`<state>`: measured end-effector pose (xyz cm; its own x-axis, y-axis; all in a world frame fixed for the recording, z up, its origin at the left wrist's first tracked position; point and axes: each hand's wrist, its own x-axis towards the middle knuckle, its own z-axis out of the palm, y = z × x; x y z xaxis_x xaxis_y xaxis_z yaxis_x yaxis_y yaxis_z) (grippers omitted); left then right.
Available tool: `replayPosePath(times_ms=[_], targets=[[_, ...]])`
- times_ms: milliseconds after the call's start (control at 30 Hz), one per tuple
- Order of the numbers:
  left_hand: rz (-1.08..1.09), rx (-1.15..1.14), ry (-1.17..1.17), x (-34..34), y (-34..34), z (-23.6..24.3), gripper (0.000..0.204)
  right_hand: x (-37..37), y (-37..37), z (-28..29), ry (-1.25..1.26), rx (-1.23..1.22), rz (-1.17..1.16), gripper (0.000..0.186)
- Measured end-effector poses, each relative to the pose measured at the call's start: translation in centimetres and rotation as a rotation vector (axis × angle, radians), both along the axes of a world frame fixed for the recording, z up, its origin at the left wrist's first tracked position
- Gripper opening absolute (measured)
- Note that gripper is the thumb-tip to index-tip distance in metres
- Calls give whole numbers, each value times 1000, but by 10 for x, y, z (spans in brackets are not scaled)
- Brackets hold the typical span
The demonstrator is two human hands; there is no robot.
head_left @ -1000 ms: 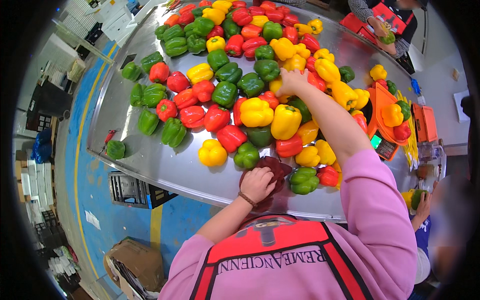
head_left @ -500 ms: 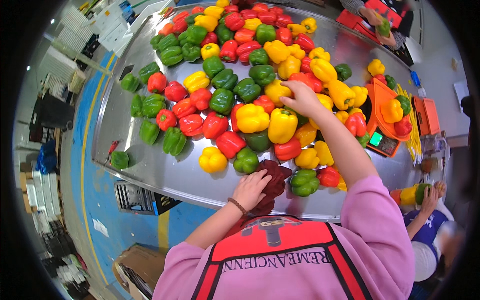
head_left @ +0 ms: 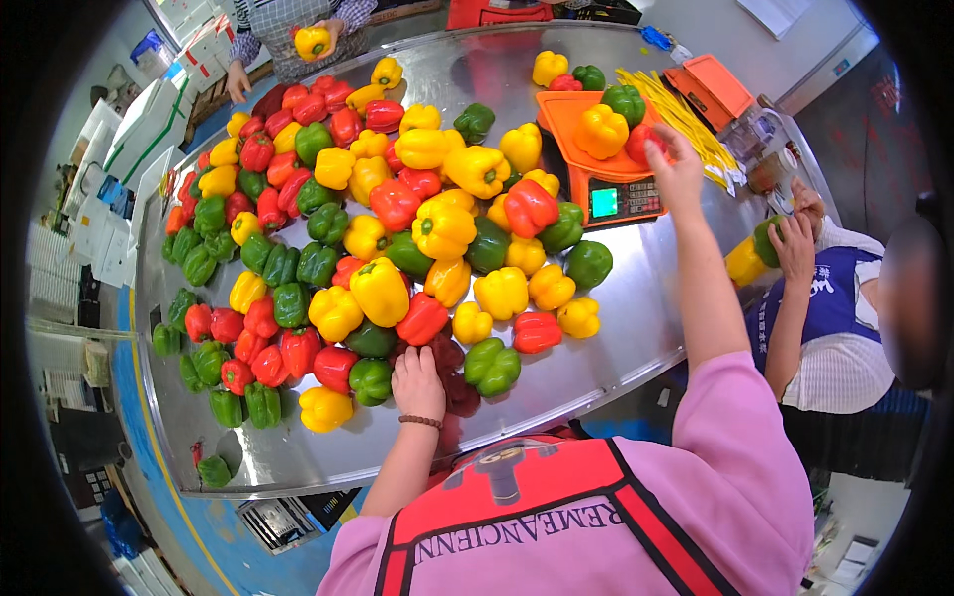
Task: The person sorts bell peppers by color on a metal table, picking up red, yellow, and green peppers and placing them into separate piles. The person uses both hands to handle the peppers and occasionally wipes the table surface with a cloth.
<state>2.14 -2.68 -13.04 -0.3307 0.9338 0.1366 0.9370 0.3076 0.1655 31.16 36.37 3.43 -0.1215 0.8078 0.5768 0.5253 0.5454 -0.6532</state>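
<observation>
On the orange pan (head_left: pixel 586 149) of a scale, my right hand (head_left: pixel 678 177) has its thumb and fingers on a red bell pepper (head_left: pixel 641 144). A yellow bell pepper (head_left: pixel 600 131) and a green bell pepper (head_left: pixel 624 103) lie beside it in the pan. My left hand (head_left: pixel 418 385) lies flat, fingers stretched out, at the near side of the pepper pile. It rests against a dark red cloth (head_left: pixel 459 385), partly under it, and holds no pepper. Close by are a green bell pepper (head_left: pixel 371 381) on the left and another green pepper (head_left: pixel 492 367) on the right.
Many red, yellow and green peppers cover the metal table (head_left: pixel 537 402). Yellow strips (head_left: pixel 686 124) and an orange tray (head_left: pixel 708 89) lie beyond the scale. A co-worker at right holds peppers (head_left: pixel 747 260); another person across the table holds a yellow pepper (head_left: pixel 311 42).
My view has turned to the right. My right hand has moved from the yellow peppers in the pile to the red pepper on the scale. My left hand stays by the dark red cloth.
</observation>
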Motion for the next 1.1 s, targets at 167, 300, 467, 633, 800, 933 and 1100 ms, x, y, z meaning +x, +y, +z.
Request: replayPosePath(times_ms=[167, 300, 467, 633, 800, 933, 1100], targets=[[12, -130, -153, -10, -1, 13, 46, 25, 72, 9, -343, -51, -74, 48], [-194, -127, -299, -27, -16, 68, 55, -1, 119, -5, -503, -218, -90, 62], [-49, 99, -542, -84, -43, 124, 48, 15, 243, -53, -453, -370, -70, 88], [316, 221, -670, -190, -84, 113, 44, 30, 294, -73, -520, -470, -42, 93], [496, 212, -446, -311, -90, 99, 54, 24, 284, -71, -455, -470, -48, 91], [507, 179, -259, -412, -34, 78, 60, 68, 277, -38, -291, -264, -173, 83], [568, 90, 100, -528, 5, 25, 74, 20, 143, 44, -160, -59, -189, 62]])
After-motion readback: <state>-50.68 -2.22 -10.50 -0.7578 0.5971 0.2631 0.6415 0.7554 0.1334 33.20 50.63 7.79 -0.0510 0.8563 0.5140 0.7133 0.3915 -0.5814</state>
